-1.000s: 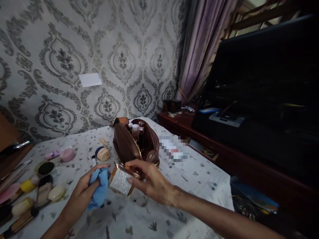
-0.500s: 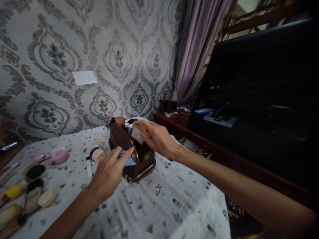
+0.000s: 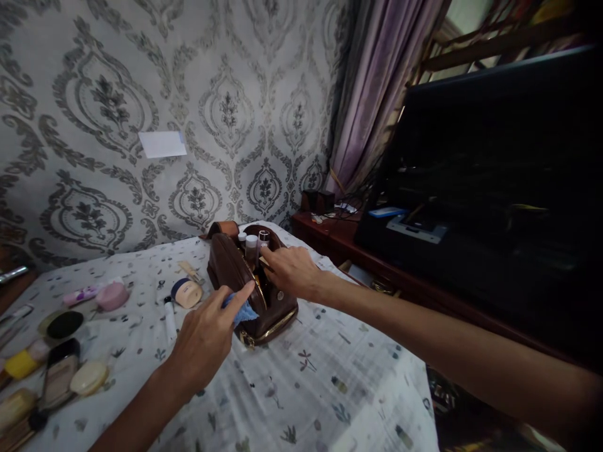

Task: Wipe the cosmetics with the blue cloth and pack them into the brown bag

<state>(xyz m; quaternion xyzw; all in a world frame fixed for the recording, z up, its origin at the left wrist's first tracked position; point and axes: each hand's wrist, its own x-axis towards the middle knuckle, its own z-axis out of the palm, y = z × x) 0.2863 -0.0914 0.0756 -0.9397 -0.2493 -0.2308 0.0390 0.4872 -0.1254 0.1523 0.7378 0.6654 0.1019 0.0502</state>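
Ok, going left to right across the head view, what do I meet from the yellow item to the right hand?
Yellow item, dark-framed compact, pink round container, dark-lidded jar, blue cloth, right hand. Left out for overlap: brown bag, left hand.

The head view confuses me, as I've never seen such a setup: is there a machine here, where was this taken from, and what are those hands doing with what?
No machine is at work here: these are a person's two bare hands. The camera sits on that person's head, looking forward and down.

The left hand has a blue cloth in its grip, against the side of an open brown bag. The right hand reaches into the bag's opening, beside some white-capped bottles; its fingertips are partly hidden, so I can't say whether it holds anything.

Under it all is a patterned white cover. Further left lie small containers, among them a peach-and-navy jar and a pink round container.
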